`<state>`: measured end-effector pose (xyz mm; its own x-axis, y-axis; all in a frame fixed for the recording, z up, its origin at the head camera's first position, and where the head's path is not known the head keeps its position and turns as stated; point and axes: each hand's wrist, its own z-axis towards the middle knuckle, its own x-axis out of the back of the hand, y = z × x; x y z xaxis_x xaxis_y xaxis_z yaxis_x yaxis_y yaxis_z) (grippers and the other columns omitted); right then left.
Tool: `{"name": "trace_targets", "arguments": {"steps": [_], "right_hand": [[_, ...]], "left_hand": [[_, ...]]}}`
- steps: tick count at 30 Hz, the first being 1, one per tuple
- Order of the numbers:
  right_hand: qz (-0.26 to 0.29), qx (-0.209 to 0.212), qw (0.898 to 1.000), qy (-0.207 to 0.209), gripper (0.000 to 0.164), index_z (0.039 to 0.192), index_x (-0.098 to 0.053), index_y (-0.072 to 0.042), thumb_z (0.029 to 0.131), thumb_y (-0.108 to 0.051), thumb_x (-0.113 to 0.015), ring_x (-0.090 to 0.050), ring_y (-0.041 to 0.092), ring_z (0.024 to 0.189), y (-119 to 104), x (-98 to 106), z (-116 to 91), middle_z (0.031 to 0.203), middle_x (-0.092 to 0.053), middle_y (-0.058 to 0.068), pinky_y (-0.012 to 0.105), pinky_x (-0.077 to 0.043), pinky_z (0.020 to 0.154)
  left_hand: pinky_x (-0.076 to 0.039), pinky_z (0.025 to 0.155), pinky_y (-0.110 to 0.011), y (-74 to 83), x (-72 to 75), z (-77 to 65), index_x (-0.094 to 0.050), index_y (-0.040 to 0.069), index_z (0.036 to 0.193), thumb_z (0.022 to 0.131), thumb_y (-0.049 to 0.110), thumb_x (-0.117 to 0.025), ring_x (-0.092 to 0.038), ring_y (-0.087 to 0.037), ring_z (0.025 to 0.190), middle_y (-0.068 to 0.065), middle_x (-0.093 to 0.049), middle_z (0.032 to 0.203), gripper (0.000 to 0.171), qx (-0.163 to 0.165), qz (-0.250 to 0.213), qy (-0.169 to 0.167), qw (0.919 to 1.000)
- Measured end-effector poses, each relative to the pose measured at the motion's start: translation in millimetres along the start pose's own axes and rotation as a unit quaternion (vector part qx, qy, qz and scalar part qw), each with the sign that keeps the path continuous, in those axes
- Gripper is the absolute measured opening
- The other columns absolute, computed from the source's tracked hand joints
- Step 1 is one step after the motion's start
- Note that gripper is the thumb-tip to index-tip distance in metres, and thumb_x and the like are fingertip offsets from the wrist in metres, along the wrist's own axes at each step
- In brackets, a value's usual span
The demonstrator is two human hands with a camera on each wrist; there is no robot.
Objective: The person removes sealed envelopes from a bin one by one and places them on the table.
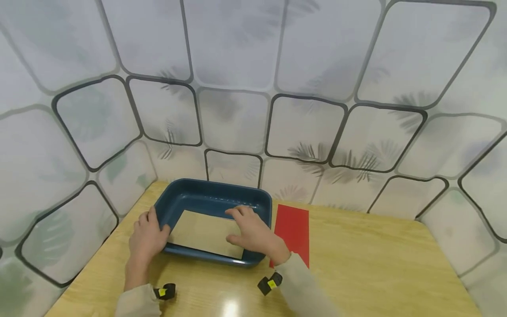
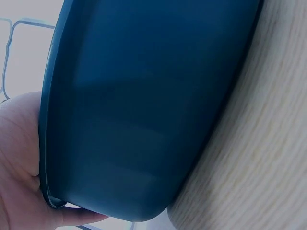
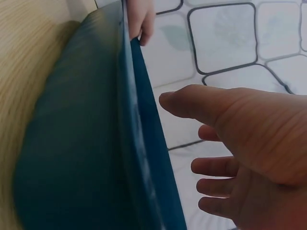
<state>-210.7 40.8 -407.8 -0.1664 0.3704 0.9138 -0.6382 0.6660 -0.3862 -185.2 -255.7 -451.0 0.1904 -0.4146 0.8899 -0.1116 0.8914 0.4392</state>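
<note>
A dark blue rectangular basin (image 1: 218, 190) stands on the table, and a flat tan rectangular sheet (image 1: 203, 233) lies inside it. My left hand (image 1: 147, 235) holds the basin's left rim near the front corner, its thumb over the edge. In the left wrist view, the palm (image 2: 19, 158) is against the rim and the basin's front wall (image 2: 139, 110) fills the middle. Over the right part of the sheet is my right hand (image 1: 253, 231), thumb and fingers spread apart. The right wrist view shows nothing between the right thumb (image 3: 196, 103) and fingers (image 3: 216, 167).
A red rectangular sheet (image 1: 293, 229) lies on the table just right of the basin, partly hidden by the right forearm. The wooden table (image 1: 368, 264) extends to the right. Behind it rises a patterned wall (image 1: 233, 119). Black devices with yellow marks (image 1: 270, 284) are strapped at both wrists.
</note>
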Motion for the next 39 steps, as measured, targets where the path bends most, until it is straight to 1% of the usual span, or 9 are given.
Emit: {"name": "trace_targets", "arguments": {"steps": [4, 10, 13, 17, 21, 24, 30, 39], "right_hand": [[-0.002, -0.003, 1.0, -0.013, 0.072, 0.138, -0.035, -0.015, 0.079, -0.038, -0.068, -0.035, 0.027, 0.123, -4, -12, 9, 0.137, -0.04, 0.012, 0.049, -0.037, 0.1], [-0.031, -0.012, 0.999, -0.014, 0.085, 0.141, -0.032, -0.017, 0.072, -0.046, -0.072, -0.027, 0.033, 0.129, 0, -23, 19, 0.142, -0.035, 0.016, 0.056, -0.031, 0.102], [-0.036, -0.018, 0.999, -0.017, 0.091, 0.143, -0.03, -0.018, 0.069, -0.049, -0.073, -0.022, 0.036, 0.131, 1, -26, 22, 0.144, -0.032, 0.017, 0.058, -0.029, 0.103], [-0.041, -0.025, 0.998, -0.027, 0.096, 0.144, -0.025, -0.021, 0.067, -0.053, -0.073, -0.017, 0.037, 0.133, 4, -33, 24, 0.147, -0.026, 0.018, 0.057, -0.025, 0.105], [-0.04, -0.028, 0.998, -0.036, 0.101, 0.145, -0.023, -0.021, 0.065, -0.055, -0.073, -0.013, 0.038, 0.134, 5, -40, 25, 0.149, -0.024, 0.019, 0.058, -0.022, 0.106], [-0.039, -0.025, 0.998, -0.035, 0.102, 0.145, -0.024, -0.021, 0.063, -0.057, -0.073, -0.013, 0.039, 0.134, 7, -44, 25, 0.148, -0.024, 0.02, 0.059, -0.022, 0.106], [-0.051, -0.016, 0.998, -0.029, 0.105, 0.145, -0.024, -0.019, 0.062, -0.06, -0.073, -0.013, 0.04, 0.133, 12, -52, 27, 0.147, -0.026, 0.023, 0.06, -0.022, 0.105], [-0.038, -0.03, 0.998, -0.034, 0.109, 0.146, -0.021, -0.017, 0.06, -0.06, -0.074, -0.012, 0.041, 0.133, 17, -55, 27, 0.147, -0.025, 0.025, 0.06, -0.021, 0.105]], "left_hand": [[-0.036, 0.078, -0.072, -2.8, -0.9, -4.2, -0.011, -0.012, 0.14, 0.087, 0.022, -0.043, -0.026, -0.057, 0.114, -0.04, -0.025, 0.132, 0.07, 0.009, 0.0, 0.001, 1.0], [-0.036, 0.076, -0.073, -2.9, -2.7, -4.3, -0.013, -0.012, 0.14, 0.087, 0.022, -0.044, -0.026, -0.056, 0.114, -0.04, -0.025, 0.132, 0.07, 0.006, -0.006, 0.01, 0.9999], [-0.036, 0.076, -0.072, -2.9, -2.7, -3.8, -0.013, -0.012, 0.14, 0.088, 0.022, -0.045, -0.026, -0.056, 0.114, -0.04, -0.026, 0.132, 0.07, 0.004, -0.005, 0.011, 0.9999], [-0.037, 0.076, -0.072, -1.2, -1.7, -3.6, -0.013, -0.012, 0.14, 0.088, 0.022, -0.045, -0.027, -0.056, 0.114, -0.04, -0.026, 0.132, 0.07, 0.003, -0.005, 0.012, 0.9999], [-0.036, 0.077, -0.072, 0.8, -0.7, -4.1, -0.012, -0.012, 0.14, 0.088, 0.022, -0.045, -0.026, -0.056, 0.115, -0.04, -0.025, 0.133, 0.07, 0.005, -0.006, 0.006, 1.0], [-0.036, 0.077, -0.073, 1.4, -0.9, -4.0, -0.011, -0.011, 0.14, 0.087, 0.023, -0.044, -0.025, -0.056, 0.115, -0.039, -0.025, 0.133, 0.071, 0.006, -0.006, 0.002, 1.0], [-0.037, 0.077, -0.072, 0.8, -1.6, -1.8, -0.013, -0.011, 0.14, 0.087, 0.022, -0.044, -0.027, -0.055, 0.115, -0.039, -0.026, 0.132, 0.07, 0.004, -0.005, 0.011, 0.9999], [-0.037, 0.077, -0.072, 2.3, 0.4, -1.4, -0.012, -0.012, 0.14, 0.087, 0.022, -0.044, -0.027, -0.056, 0.114, -0.04, -0.026, 0.132, 0.07, 0.0, -0.003, 0.008, 1.0]]}}
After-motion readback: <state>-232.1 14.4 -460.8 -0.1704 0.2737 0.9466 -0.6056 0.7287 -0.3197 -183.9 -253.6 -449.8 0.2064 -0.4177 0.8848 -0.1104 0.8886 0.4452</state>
